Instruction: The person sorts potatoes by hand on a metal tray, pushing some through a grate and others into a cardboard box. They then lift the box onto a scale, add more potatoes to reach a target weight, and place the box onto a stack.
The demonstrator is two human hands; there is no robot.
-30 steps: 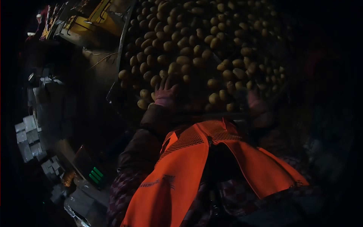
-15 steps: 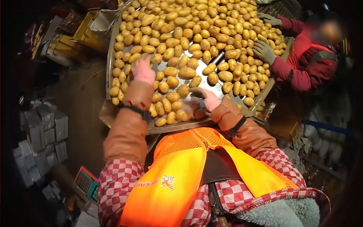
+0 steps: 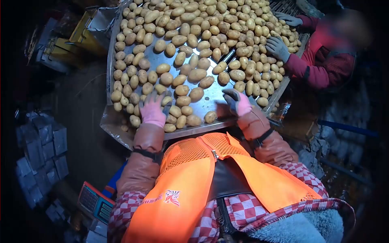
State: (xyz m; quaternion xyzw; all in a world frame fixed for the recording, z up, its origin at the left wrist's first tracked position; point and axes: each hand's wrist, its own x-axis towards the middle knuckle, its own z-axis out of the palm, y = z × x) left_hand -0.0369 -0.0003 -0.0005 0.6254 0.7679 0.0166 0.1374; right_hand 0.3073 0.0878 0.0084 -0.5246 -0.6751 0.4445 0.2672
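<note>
Both hands have drawn back toward the near edge of the steel desk. Left hand lies spread flat on the potatoes, gripping none. Right hand rests open on bare steel, with potatoes just to its left. Flat, gentle palms would likely keep them from rolling off.

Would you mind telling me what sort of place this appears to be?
Most likely a potato sorting or packing line: a long metal sorting table covered with yellow-brown potatoes, the person's pink-gloved left hand and a co-worker's grey-gloved hand among them, and a keypad weighing scale at lower left.
</note>
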